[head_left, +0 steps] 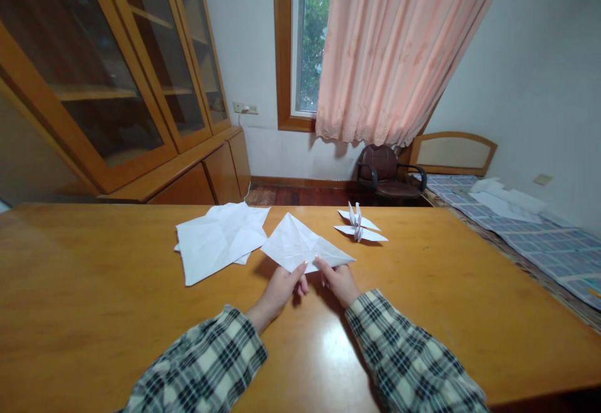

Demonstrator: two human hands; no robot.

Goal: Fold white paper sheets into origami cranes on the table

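Observation:
A creased white sheet of paper (295, 241), folded to a triangle with its peak pointing away from me, is held between both hands just above the table. My left hand (283, 286) pinches its near edge, thumb on top and fingers curled beneath. Close beside it, my right hand (339, 279) grips the same edge a little to the right, thumb also on top. To the left lie several loose, wrinkled white sheets (211, 247), overlapping one another. Two folded paper cranes (359, 228) stand close together to the right of the held paper.
The wooden table (94, 300) stretches across the foreground. Behind its far edge are a glass-doored cabinet (188, 144) on the left, a brown armchair (385, 172) below a pink curtain (389, 50), and a bed (530, 231) on the right.

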